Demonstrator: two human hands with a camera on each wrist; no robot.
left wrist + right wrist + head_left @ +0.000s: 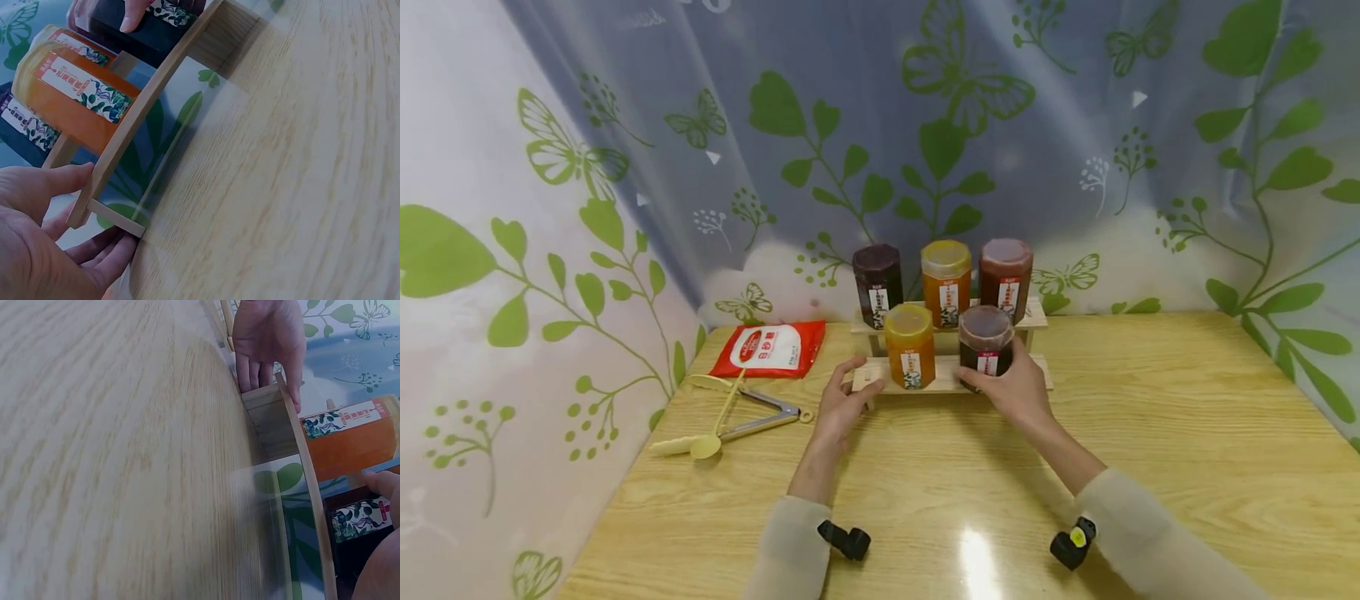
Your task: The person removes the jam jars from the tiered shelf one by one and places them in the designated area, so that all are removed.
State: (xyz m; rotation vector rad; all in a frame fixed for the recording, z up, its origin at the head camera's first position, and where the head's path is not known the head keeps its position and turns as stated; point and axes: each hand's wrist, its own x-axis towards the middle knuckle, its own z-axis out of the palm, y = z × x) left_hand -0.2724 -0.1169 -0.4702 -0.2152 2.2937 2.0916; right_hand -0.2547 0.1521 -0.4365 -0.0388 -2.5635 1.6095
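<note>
A two-tier wooden rack [947, 382] stands on the table with several jars on it. My left hand [842, 400] grips the left end of its lower shelf, thumb on top and fingers below, as the left wrist view shows. On that shelf an orange jar [911, 350] with a yellow lid stands upright. To its right is a dark jar [986, 333], which my right hand [1018, 383] holds around its lower part. The upper shelf carries a dark purple jar [877, 283], another orange jar [946, 279] and a reddish-brown jar [1004, 279].
Left of the rack lies a red and white packet [771, 348]. In front of it are metal tongs [760, 425] with pale yellow ends and a small yellow spoon [706, 447]. A patterned curtain [865, 108] hangs behind the wooden table [1150, 433].
</note>
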